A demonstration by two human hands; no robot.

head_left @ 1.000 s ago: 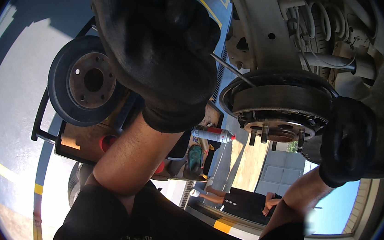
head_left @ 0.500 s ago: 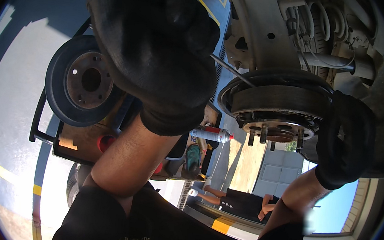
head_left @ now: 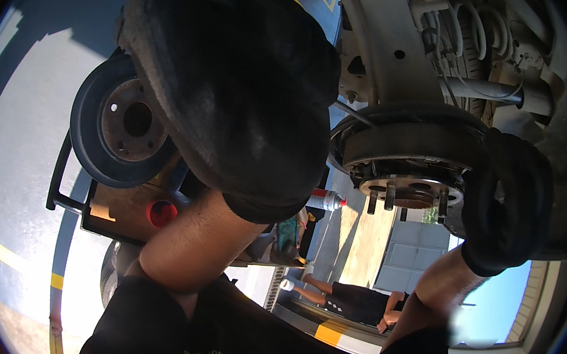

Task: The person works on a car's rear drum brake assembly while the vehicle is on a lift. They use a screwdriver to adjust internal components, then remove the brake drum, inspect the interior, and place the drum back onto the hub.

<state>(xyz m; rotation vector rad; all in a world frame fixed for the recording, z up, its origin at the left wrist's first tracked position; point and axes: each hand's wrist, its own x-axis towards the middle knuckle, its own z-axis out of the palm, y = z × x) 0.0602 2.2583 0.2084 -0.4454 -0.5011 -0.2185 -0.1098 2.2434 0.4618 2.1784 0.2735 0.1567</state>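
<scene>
The left hand (head_left: 230,93) is clenched around a thin metal rod (head_left: 356,114) slanting toward four o'clock — its far end meets the studded brake assembly (head_left: 409,149) near the rim. The right hand (head_left: 510,199) curls at that assembly's three o'clock edge — whether its fingers grip anything, I cannot tell. From the left hand, a dark drum (head_left: 92,141) sits toward eight o'clock, a red-tipped can (head_left: 327,200) toward half past four.

Dark-grey brake shoe (head_left: 409,146), silvery hub (head_left: 403,186)
</scene>
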